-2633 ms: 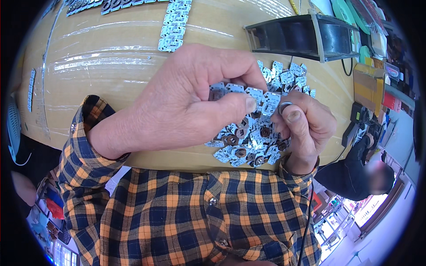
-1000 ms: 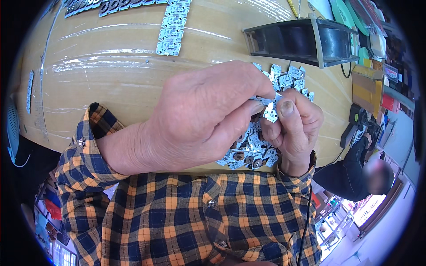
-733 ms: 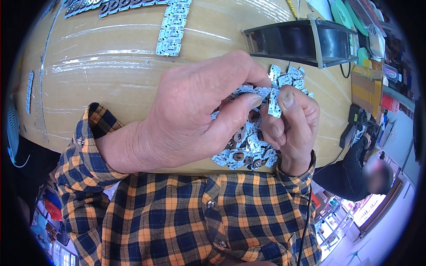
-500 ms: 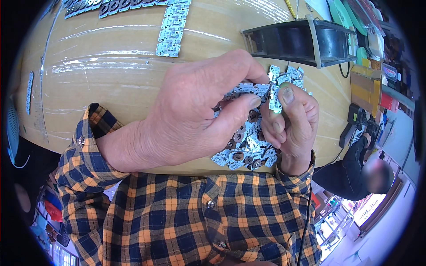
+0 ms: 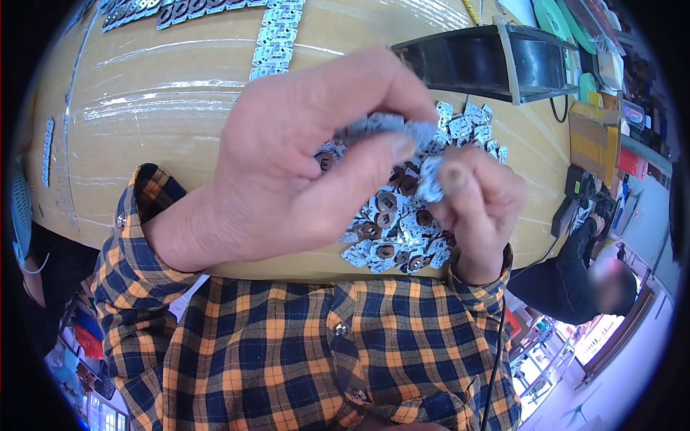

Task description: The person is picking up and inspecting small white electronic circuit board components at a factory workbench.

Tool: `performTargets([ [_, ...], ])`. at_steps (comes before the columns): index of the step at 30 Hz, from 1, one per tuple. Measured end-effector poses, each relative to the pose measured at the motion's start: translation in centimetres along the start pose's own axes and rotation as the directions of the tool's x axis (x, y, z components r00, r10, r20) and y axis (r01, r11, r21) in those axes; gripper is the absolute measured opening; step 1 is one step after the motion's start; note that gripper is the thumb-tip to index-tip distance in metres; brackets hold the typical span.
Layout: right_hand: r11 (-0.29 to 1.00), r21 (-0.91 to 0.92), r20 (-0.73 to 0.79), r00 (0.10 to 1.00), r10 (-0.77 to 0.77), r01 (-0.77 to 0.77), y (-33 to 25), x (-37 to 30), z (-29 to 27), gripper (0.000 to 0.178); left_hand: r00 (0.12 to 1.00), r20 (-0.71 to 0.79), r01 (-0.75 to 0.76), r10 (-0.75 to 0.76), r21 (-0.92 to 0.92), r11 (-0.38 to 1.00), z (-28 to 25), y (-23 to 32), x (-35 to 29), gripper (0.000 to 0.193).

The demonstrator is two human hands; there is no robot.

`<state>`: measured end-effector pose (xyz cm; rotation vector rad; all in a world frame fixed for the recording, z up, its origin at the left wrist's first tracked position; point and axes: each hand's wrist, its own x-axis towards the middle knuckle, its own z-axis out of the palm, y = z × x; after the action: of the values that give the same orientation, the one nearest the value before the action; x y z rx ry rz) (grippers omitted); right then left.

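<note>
Between the thumb and fingers of my left hand (image 5: 280, 154) is a row of small white circuit boards (image 5: 381, 124), blurred by motion. My right hand (image 5: 483, 205), just to its right, pinches one small circuit board (image 5: 430, 179) between thumb and forefinger. That board is apart from the row. Beneath both hands lies a loose pile of circuit boards (image 5: 402, 255), some with round brown parts on them. The left hand hides part of the pile. More loose boards (image 5: 460, 122) lie beyond the right hand.
A line of joined boards (image 5: 273, 39) lies at the far side of the table (image 5: 158, 144), near a row with brown discs (image 5: 190, 11). A short strip (image 5: 47, 151) is at far left. A black reel (image 5: 460, 61) stands behind the pile. A person (image 5: 568, 287) sits at right.
My left hand has moved left and slightly away with the row of boards. The right hand, holding its board, has shifted down, and the two have come apart.
</note>
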<state>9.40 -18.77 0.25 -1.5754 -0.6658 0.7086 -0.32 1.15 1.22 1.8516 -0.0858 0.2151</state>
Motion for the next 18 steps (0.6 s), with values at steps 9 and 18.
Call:
performTargets([
  [9,0.978,-0.185,-0.047,0.993,-0.111,0.101,-0.17,-0.03,-0.08,0.022,0.966,0.11,0.258,-0.234,-0.353,0.899,0.45,0.0,-0.06,0.02],
  [18,0.899,-0.359,0.076,0.968,-0.239,0.25,0.3,0.2,0.11,0.016,0.972,0.214,0.126,-0.092,-0.146,0.981,0.68,-0.32,-0.1,0.021],
])
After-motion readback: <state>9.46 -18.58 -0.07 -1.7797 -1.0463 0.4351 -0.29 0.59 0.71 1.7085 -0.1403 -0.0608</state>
